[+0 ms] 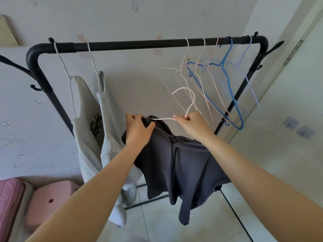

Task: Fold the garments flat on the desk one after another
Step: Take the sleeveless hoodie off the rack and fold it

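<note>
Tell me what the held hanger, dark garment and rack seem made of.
Thin pale pink wire hanger: likely plastic-coated wire, smooth; very slim. Dark grey garment: soft matte fabric, possibly cotton; limp folds. Black tubular rack: probably painted metal, satin; round tube.

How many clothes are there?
3: white top and pale grey garment hanging on the rack; dark grey garment gripped by left hand, its hanger pinched by right hand. Others possibly hidden.
</note>
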### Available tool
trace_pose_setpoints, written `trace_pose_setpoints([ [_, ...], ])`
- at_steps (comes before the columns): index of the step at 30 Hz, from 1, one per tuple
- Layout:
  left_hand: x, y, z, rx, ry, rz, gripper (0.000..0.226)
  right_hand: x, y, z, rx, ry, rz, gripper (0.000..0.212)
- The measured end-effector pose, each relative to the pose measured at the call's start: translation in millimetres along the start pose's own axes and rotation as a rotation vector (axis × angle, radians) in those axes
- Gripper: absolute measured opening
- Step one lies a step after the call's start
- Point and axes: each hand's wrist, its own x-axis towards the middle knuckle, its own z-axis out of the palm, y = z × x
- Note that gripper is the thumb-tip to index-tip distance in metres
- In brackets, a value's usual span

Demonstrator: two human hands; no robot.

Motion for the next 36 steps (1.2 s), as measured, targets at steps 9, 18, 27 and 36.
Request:
trace_pose_setpoints([
  [9, -8.6, -0.6, -9.9, 0.372, -0.025, 0.29, 0.028, -16.4, 22.0, 0.8, 0.016, 0.08, -0.009, 0.055],
  [18, -7.6, -7.6, -29.2, 0.384, -0.091, 0.185, 0.022, -23.5, 31.5, 5.0, 0.028, -0.143, -0.047, 0.049],
  [27, -7.7, -25.9, -49.0, 0.213, -0.052, -0.02, 0.012, -43.1, 79.7, 10.4, -0.022, -0.256, 0.058, 0.062],
  [36, -8.6, -17.6, -61.4, -0.091, -0.113, -0.146, 0.025, -40.0, 68.0, 4.7, 0.443, -0.155, 0.108, 0.05],
])
